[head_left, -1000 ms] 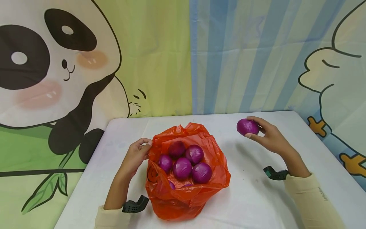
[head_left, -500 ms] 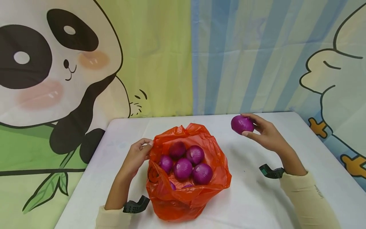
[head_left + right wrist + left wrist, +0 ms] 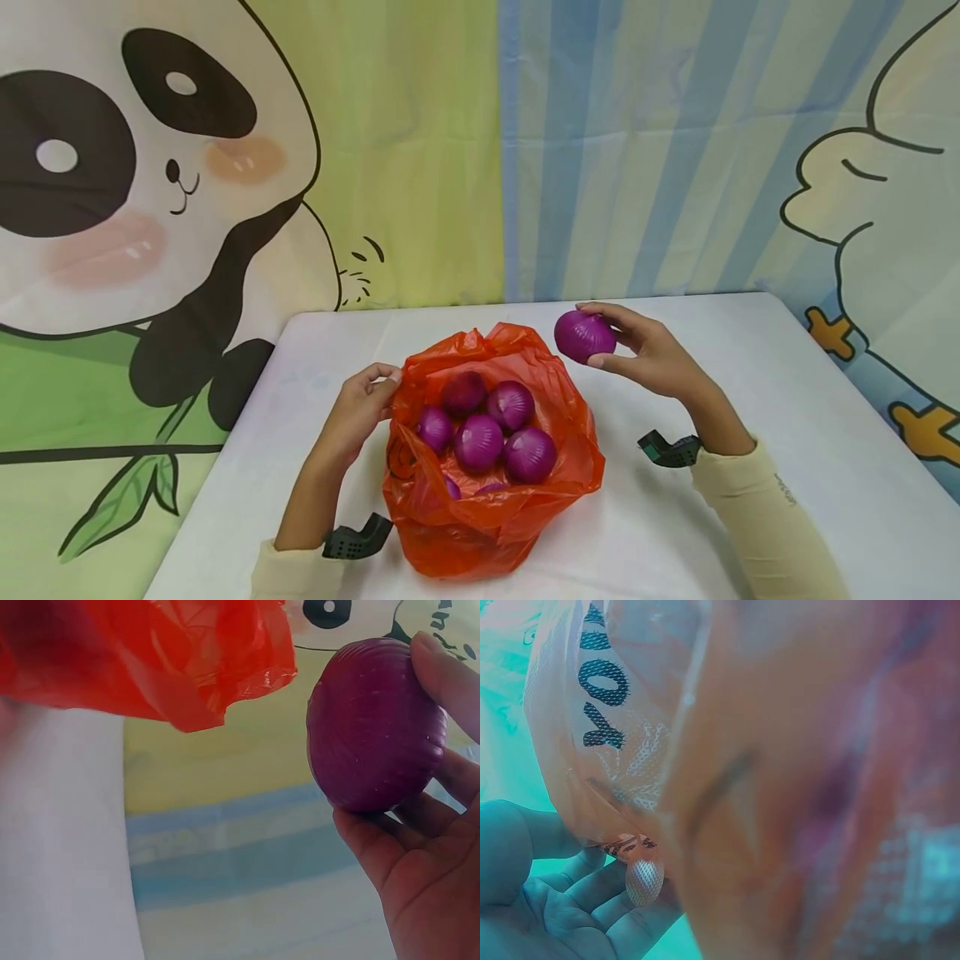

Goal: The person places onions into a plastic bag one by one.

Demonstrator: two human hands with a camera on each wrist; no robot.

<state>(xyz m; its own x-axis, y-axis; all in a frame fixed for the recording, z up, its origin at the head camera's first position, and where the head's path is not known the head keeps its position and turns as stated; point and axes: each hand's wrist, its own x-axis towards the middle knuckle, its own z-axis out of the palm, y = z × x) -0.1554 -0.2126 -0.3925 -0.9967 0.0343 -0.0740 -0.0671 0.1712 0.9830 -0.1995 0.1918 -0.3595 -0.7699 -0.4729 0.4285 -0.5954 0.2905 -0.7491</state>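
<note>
A red plastic bag [image 3: 480, 533] stands with its mouth spread wide, several purple onions [image 3: 478, 442] inside. My left hand [image 3: 363, 408] pinches the bag's left rim between thumb and fingers. The left wrist view shows that hand [image 3: 577, 900] at the bag's printed film [image 3: 604, 682], much of it blurred. Beyond the bag's upper right edge, my right hand [image 3: 652, 354] holds one purple onion [image 3: 585, 336] between thumb and fingertips, raised over the table. That onion [image 3: 379, 724] fills the right of the right wrist view, its skin smooth and finely streaked.
A white-covered table [image 3: 750, 358] lies under the bag, its far edge against a curtain [image 3: 420, 167] printed with a panda and stripes. Each wrist carries a small black camera mount, such as the right one [image 3: 670, 450].
My right hand has moved left with the onion, from the table's right side to close by the bag's upper right edge. The left hand and bag stay put.
</note>
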